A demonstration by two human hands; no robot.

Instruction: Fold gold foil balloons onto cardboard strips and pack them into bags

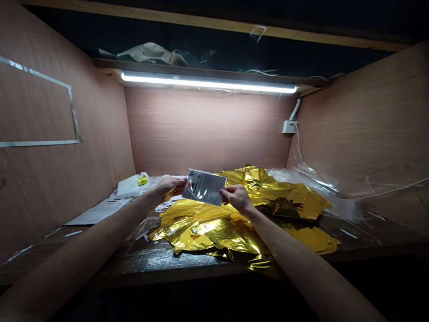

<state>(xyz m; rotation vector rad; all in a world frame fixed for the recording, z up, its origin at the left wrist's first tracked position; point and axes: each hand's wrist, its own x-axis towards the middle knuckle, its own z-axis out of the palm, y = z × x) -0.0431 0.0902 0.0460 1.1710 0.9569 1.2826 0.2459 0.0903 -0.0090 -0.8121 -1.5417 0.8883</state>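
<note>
I hold a flat printed packet (203, 188) tilted in front of me, over a pile of shiny gold foil pieces. It has a glossy clear cover, a barcode, small symbols and lines of text on the side facing me. My right hand (235, 197) pinches its right edge between thumb and fingers. At the opposite edge, the fingers of my left hand (170, 185) close on the upper left side, partly hidden behind the packet. Below lie the gold foil pieces (214, 230), flat and crumpled, with small holed tabs, like uninflated foil balloons.
Printed sheets (100, 210) and a white packet (129, 187) with a yellow label lie at left. Clear plastic bags (342, 203) and a cable (392, 192) are at right. Wooden walls enclose the worktop, beneath a lit tube (208, 83) and a shelf.
</note>
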